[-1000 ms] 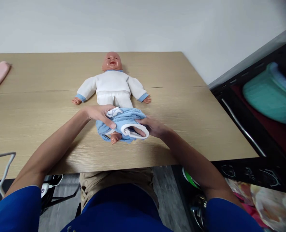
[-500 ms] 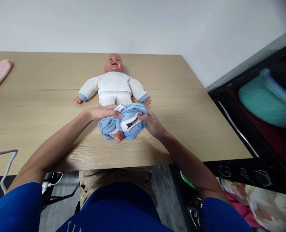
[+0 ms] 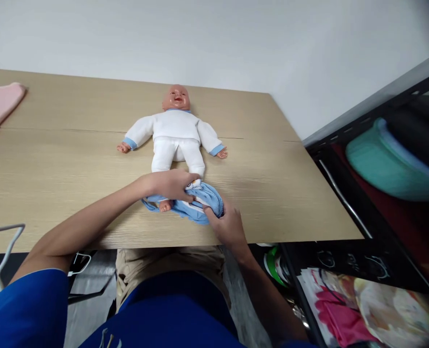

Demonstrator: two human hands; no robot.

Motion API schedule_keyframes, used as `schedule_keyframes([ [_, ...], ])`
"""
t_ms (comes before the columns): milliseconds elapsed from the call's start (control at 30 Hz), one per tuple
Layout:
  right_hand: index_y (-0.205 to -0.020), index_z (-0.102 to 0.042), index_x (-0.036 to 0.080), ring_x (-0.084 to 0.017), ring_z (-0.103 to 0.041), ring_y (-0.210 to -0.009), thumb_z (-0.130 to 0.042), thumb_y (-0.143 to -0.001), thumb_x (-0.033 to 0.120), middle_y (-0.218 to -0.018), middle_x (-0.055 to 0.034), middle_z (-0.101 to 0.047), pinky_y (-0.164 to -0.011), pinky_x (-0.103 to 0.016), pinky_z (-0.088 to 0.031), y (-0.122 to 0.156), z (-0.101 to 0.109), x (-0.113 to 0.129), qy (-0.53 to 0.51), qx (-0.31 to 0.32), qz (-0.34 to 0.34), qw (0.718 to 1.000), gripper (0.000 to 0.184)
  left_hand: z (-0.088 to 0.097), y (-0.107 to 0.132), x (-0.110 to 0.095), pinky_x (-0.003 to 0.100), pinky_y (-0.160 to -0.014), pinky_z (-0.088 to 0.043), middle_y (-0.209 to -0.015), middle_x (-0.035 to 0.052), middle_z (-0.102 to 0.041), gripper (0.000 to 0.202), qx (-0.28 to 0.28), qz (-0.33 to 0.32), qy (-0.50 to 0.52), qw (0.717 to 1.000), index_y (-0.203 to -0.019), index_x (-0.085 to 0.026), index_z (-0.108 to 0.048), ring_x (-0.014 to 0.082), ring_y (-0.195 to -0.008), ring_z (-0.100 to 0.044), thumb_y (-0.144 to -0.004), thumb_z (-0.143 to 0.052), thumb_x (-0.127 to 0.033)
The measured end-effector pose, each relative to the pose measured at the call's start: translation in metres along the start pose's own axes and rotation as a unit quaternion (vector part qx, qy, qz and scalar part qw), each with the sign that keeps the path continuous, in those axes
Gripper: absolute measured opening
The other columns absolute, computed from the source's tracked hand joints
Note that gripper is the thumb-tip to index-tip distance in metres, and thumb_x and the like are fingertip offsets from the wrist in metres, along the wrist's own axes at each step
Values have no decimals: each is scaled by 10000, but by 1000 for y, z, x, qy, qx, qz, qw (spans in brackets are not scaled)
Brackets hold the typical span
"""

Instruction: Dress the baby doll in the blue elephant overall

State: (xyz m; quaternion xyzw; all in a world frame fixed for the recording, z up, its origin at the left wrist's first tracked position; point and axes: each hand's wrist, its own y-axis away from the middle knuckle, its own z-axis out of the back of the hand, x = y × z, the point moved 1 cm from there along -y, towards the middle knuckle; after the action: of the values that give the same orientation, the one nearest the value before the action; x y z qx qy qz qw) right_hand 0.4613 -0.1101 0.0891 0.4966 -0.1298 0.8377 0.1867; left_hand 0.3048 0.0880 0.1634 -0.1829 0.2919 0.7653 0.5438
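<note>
A baby doll (image 3: 177,128) lies on its back on the wooden table, head toward the wall, in a white top with blue cuffs. Its legs are white cloth, and one bare foot shows below my left wrist. Bunched blue baby pants (image 3: 209,198) with white trim lie around its lower legs. My left hand (image 3: 176,185) lies across the shins, fingers closed on the upper edge of the pants. Gripping their right side is my right hand (image 3: 227,222), thumb on top. The doll's other foot is hidden in the cloth.
Pink cloth (image 3: 0,108) lies at the table's (image 3: 290,193) left end. To the right, a black rack (image 3: 330,145) holds a teal basin (image 3: 392,162). A white cable (image 3: 9,256) curves over the front left edge. Bags and pink cloth (image 3: 341,314) sit low at the right.
The blue pants have slid down from the doll's thighs to its lower legs, baring the white legs. Both hands have moved down toward the feet with them.
</note>
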Motion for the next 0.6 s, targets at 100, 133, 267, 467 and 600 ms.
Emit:
schedule_keyframes([
  [100,-1171,-774,261,-391,-726,-1176,-748,-942,411,-1226,-149,-766,-1156,-588,-599,0,-6,-3,31,-39,24,998,276,-6,1,-1,386,-767,-524,-945,83,-771,337,-29,40,-69,996,-1112,-236,-668,321,-872,-742,-849,-841,-357],
  [133,-1185,-769,257,-383,-724,-1181,-729,-950,404,-1243,-150,-763,-1165,-583,-596,-1,-7,-4,27,-43,25,998,280,-8,1,-1,391,-783,-538,-999,106,-791,344,-35,49,-81,995,-1129,-228,-670,336,-914,-759,-864,-836,-372],
  [267,-1245,-771,261,-366,-741,-1207,-721,-969,428,-1240,-118,-821,-1212,-572,-567,-10,-13,-13,-42,-40,-27,998,326,-7,-2,0,387,-777,-546,-1065,137,-808,428,-25,84,-84,993,-1215,-196,-653,354,-958,-775,-908,-806,-452],
  [467,-1299,-781,243,-352,-754,-1321,-687,-976,490,-1368,-105,-839,-1212,-524,-582,-30,-25,-29,-204,-16,-52,977,417,0,-1,12,402,-851,-540,-1129,110,-772,528,-58,65,46,995,-1304,-186,-597,330,-995,-746,-849,-763,-398],
  [600,-1322,-705,288,-326,-784,-1228,-714,-982,490,-1346,-79,-829,-1103,-492,-647,-35,-30,-34,-281,3,-59,958,395,1,-2,24,423,-928,-561,-1221,123,-741,619,-123,10,131,984,-1348,-181,-583,327,-1102,-731,-808,-772,-417],
])
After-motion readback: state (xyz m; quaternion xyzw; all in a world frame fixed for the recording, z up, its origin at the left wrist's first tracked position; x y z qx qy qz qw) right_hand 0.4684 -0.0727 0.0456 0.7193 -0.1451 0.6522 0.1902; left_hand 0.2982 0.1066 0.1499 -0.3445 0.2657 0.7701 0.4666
